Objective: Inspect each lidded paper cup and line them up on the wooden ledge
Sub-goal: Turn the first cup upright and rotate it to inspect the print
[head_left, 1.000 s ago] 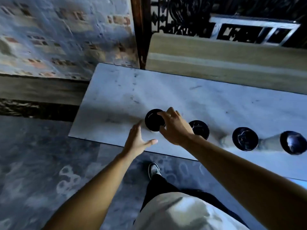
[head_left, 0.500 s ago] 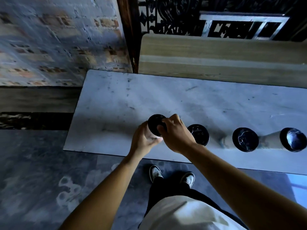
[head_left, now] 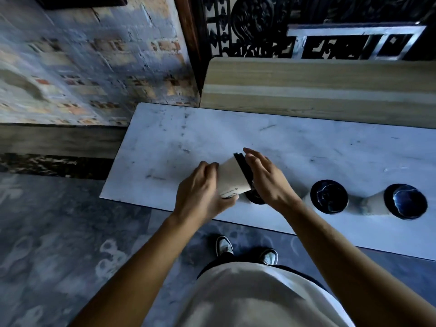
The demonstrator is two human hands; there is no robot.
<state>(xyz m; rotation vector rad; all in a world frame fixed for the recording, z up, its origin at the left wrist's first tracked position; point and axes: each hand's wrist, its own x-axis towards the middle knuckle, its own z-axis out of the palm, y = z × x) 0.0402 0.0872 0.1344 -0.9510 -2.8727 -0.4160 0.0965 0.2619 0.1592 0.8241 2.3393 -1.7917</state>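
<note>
A beige paper cup with a black lid is tipped on its side above the white marble slab. My left hand grips its base end. My right hand lies against the lid with straight, spread fingers. A second lidded cup stands on the slab, mostly hidden under my right hand. Two more lidded cups stand to its right in a row near the front edge. The wooden ledge runs behind the slab and bears nothing in view.
A painted brick wall rises at the left, with a dark wooden post beside it. Black ornate ironwork stands behind the ledge. My shoes are on the patterned floor below the slab's front edge.
The leftmost cup has been lifted off the slab and tipped sideways. My left hand closed on its base, and my right hand's fingers let go of the lid's rim and straightened against it.
</note>
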